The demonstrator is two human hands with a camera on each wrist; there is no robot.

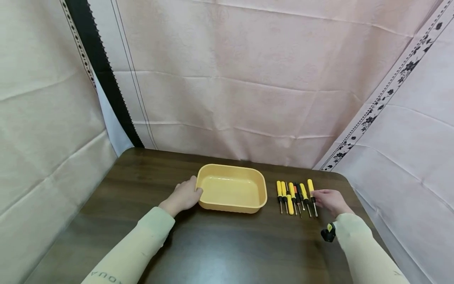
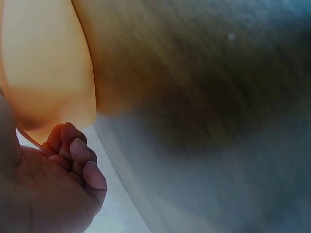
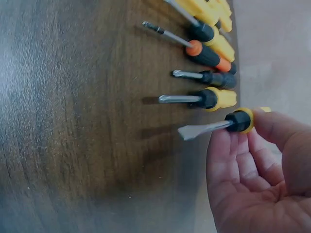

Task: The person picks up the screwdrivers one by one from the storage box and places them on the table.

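Note:
A yellow rectangular plastic basin (image 1: 232,207) stands on the dark wooden table, and my left hand (image 1: 186,195) grips its left rim. In the left wrist view, the fingers curl beside the basin wall (image 2: 48,58). At the right, my right hand (image 1: 330,200) pinches a flat-blade screwdriver (image 1: 310,186) with a yellow and black handle. The right wrist view shows its flat metal tip (image 3: 192,131) pointing away from the thumb and fingers. Beside it lies a row of several screwdrivers (image 1: 284,189), mostly yellow-handled, including an orange and black one (image 3: 204,54).
The dark wooden table (image 1: 227,244) ends at a pinkish cloth backdrop (image 1: 227,98) behind. More pale cloth hangs at the left and right sides. A small black device (image 1: 328,233) is at the right wrist.

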